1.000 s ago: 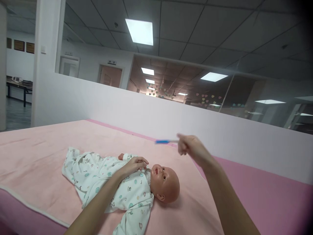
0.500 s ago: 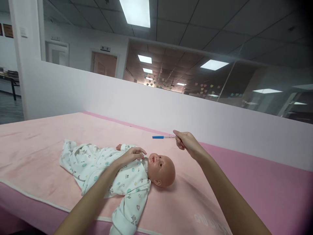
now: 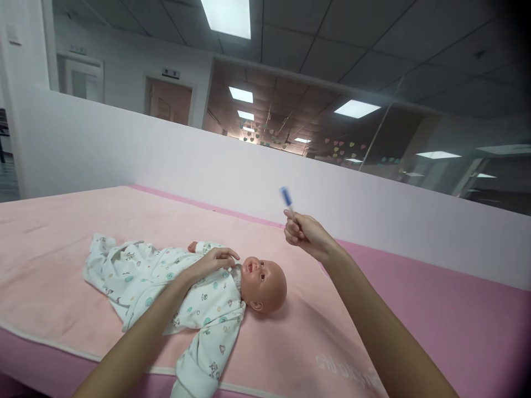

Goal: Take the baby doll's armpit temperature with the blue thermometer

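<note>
A baby doll (image 3: 264,284) lies on its back in a white patterned sleepsuit (image 3: 203,296), its head toward the right. My left hand (image 3: 213,261) rests on the doll's upper chest near the chin, fingers loosely stretched and holding nothing. Raised above and to the right of the doll's head, my right hand (image 3: 305,232) is closed on a thin thermometer (image 3: 286,197). Its blue end points up and slightly left, blurred by motion. The fingers hide the rest of its thin stem.
The doll lies on a peach-pink mat (image 3: 53,243) spread over a pink padded surface (image 3: 415,298). Behind it runs a low white wall (image 3: 249,177) with glass above, bearing heart stickers. One doll sleeve hangs over the front edge.
My right hand has turned the thermometer from lying level, blue end left, to nearly upright. The left hand stays on the doll's chest. The whole view has shifted slightly.
</note>
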The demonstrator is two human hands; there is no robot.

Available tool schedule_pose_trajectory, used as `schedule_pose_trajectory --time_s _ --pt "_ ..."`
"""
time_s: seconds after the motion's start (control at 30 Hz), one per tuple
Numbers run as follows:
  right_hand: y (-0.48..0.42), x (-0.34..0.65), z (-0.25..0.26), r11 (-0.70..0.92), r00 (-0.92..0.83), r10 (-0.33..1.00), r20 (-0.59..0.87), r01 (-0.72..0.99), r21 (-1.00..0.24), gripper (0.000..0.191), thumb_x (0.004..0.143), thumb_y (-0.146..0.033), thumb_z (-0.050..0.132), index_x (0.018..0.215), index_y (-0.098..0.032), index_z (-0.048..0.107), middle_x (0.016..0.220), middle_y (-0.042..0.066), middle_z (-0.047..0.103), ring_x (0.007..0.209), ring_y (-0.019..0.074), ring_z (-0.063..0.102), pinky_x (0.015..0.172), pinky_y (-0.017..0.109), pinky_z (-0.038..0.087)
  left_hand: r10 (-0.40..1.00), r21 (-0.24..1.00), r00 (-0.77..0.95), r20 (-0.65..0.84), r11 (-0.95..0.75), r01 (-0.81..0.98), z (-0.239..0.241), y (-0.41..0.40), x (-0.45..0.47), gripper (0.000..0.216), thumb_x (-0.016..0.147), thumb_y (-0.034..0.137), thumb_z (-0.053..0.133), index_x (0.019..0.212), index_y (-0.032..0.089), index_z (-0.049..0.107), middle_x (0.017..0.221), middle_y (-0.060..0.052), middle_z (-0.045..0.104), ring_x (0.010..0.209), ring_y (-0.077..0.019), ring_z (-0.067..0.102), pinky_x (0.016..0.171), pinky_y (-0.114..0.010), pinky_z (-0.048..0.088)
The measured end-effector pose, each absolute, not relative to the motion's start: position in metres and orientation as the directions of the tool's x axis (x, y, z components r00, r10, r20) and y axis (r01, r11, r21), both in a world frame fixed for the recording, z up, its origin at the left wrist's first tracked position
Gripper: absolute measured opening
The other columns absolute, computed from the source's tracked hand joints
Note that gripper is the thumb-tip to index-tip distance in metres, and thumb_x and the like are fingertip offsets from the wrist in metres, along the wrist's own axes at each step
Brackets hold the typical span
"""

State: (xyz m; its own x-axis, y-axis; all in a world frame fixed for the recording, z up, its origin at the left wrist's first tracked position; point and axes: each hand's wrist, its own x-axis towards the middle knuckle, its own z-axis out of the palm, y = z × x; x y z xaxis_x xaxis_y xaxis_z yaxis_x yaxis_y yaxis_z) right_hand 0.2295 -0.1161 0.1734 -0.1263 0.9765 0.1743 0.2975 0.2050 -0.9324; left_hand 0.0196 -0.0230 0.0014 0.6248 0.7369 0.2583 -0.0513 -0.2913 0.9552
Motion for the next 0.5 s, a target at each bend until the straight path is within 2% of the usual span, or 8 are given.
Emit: schedule_pose_trajectory --time_s 0.07,0.2,0.3,0.37,0.43,0.5 --pt "-0.117 0.229 0.171 0.206 -0.1 0.978 0.184 0.292 -0.934 0.044 0.077 -0.043 0.05 0.046 -0.019 0.031 0.038 -0.008 0.024 0.038 0.0058 0.032 0.041 0.021 0.025 0.736 0.954 0.627 0.256 -0.296 -0.043 0.001 -0.023 0.02 0.029 0.07 0.031 0.058 0.094 0.014 0.062 0.07 -0.002 0.06 0.065 -0.0134 0.053 0.061 -0.024 0.037" --pt "-0.123 0.224 0.178 0.24 -0.124 0.971 0.206 0.501 -0.832 0.046 0.077 -0.043 0.053 0.043 -0.018 0.036 0.037 -0.007 0.029 0.035 0.0042 0.031 0.042 0.021 0.027 0.744 0.951 0.615 0.26 -0.308 -0.029 0.0 -0.023 0.02 0.03 0.07 0.031 0.058 0.095 0.015 0.062 0.068 -0.001 0.06 0.064 -0.0131 0.053 0.06 -0.023 0.037" --pt "-0.128 0.22 0.189 0.277 -0.153 0.961 0.231 0.542 -0.793 0.044 0.075 -0.042 0.055 0.043 -0.017 0.038 0.037 -0.006 0.033 0.035 0.0043 0.033 0.041 0.02 0.028 0.746 0.953 0.615 0.253 -0.301 -0.027 -0.002 -0.023 0.02 0.03 0.07 0.031 0.056 0.095 0.015 0.061 0.071 -0.002 0.061 0.066 -0.0133 0.053 0.061 -0.023 0.038" --pt "-0.13 0.218 0.196 0.322 -0.16 0.947 0.28 0.44 -0.838 0.043 0.075 -0.041 0.054 0.044 -0.018 0.038 0.036 -0.007 0.031 0.035 0.0047 0.033 0.04 0.02 0.027 0.747 0.952 0.614 0.255 -0.304 -0.027 -0.003 -0.022 0.021 0.031 0.069 0.031 0.057 0.095 0.015 0.061 0.07 -0.002 0.061 0.067 -0.0136 0.054 0.061 -0.023 0.038" --pt "-0.13 0.217 0.199 0.365 -0.154 0.93 0.335 0.247 -0.898 0.042 0.078 -0.041 0.049 0.045 -0.019 0.032 0.036 -0.009 0.024 0.034 0.0048 0.028 0.039 0.02 0.026 0.751 0.952 0.609 0.253 -0.305 -0.019 -0.004 -0.021 0.021 0.031 0.069 0.031 0.058 0.095 0.015 0.062 0.069 -0.001 0.061 0.066 -0.0136 0.054 0.06 -0.023 0.037" --pt "-0.127 0.216 0.194 0.326 -0.125 0.943 0.308 0.175 -0.929 0.041 0.078 -0.039 0.047 0.046 -0.02 0.028 0.037 -0.01 0.02 0.033 0.0044 0.023 0.037 0.019 0.022 0.757 0.952 0.605 0.247 -0.304 -0.007 -0.003 -0.021 0.021 0.032 0.068 0.031 0.058 0.096 0.014 0.062 0.069 -0.001 0.061 0.066 -0.0139 0.054 0.061 -0.023 0.037"
